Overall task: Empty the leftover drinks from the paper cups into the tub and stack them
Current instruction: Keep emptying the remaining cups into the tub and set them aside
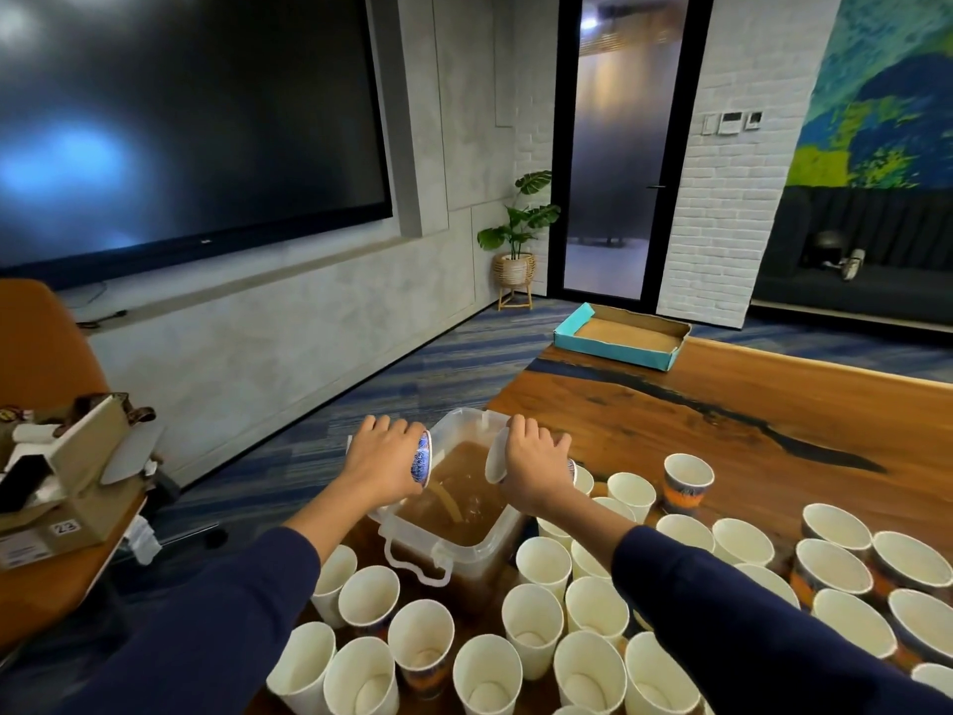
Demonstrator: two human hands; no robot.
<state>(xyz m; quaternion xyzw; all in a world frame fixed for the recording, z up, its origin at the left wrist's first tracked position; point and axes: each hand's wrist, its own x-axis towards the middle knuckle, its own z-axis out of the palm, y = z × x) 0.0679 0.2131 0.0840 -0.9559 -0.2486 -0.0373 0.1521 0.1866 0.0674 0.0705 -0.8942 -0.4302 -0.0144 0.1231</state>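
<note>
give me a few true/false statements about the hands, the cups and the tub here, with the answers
1. Each hand holds a paper cup tipped over the tub. True: the left hand and the right hand both grip tilted cups above it.
2. The tub is empty. False: it holds brown liquid, and a stream falls from the cup in the left hand.
3. The upright cups on the wooden table stand on both sides of the tub. True.
4. The teal cardboard tray sits right beside the tub. False: it lies at the table's far end.
5. The tub's lid is on. False: its top is open.
</note>
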